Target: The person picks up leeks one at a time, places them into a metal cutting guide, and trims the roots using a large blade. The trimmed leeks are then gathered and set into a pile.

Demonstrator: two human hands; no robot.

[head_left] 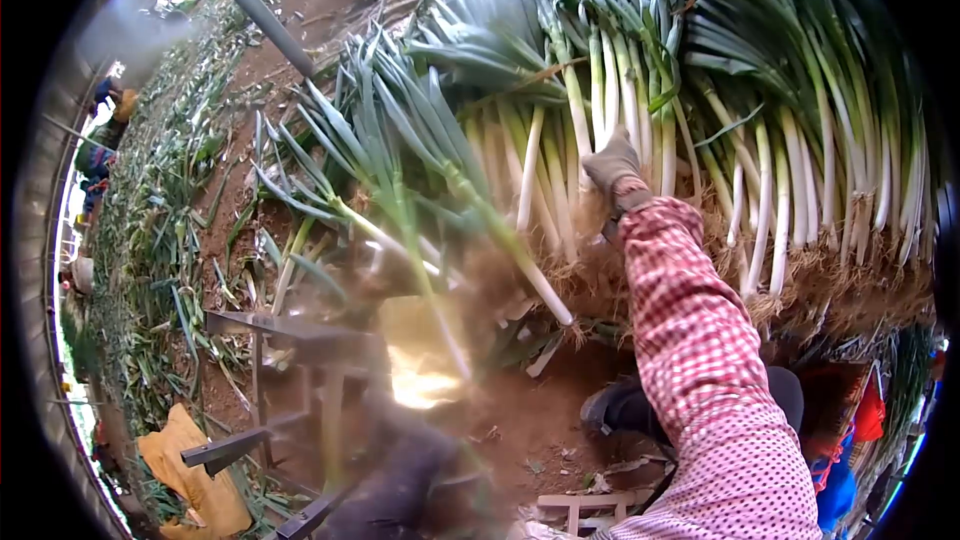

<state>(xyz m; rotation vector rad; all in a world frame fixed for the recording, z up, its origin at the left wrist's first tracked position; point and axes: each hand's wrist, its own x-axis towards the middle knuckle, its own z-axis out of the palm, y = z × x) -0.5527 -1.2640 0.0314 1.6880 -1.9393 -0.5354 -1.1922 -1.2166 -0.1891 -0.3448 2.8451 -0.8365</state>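
A long row of green onions with white stalks, bushy roots and dark green leaves lies across the upper middle and right of the head view. My right hand, in a brownish glove under a pink checked sleeve, reaches into the row. Its fingers are closed around a white stalk, partly hidden by the hand itself. Left of that hand, a few green onions lie at a slant, roots toward me. Another green onion is smeared by a blur over the lower left. My left hand is not visible.
A metal frame with bars stands at lower left, near a crumpled tan sheet. Green leaf waste covers the left ground. A grey pole slants at top left. A dark shoe and a red item are lower right.
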